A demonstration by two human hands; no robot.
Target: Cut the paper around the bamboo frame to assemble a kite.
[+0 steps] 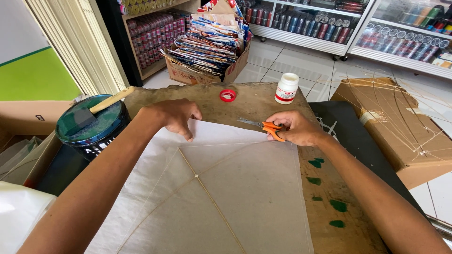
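My left hand presses flat, fingers spread, on the far edge of the white kite paper lying across the desk. To its right, my right hand grips orange scissors, blades pointing left along that far edge toward my left fingers.

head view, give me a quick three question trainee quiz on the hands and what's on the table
1. True or false: the right hand holds orange-handled scissors.
2. What does the left hand press on?
A. the white bottle
B. the white paper
C. the red cap
3. Fill in: a brush with a wooden handle lies on top of the round ____.

Key: 1 true; 2 B; 3 can
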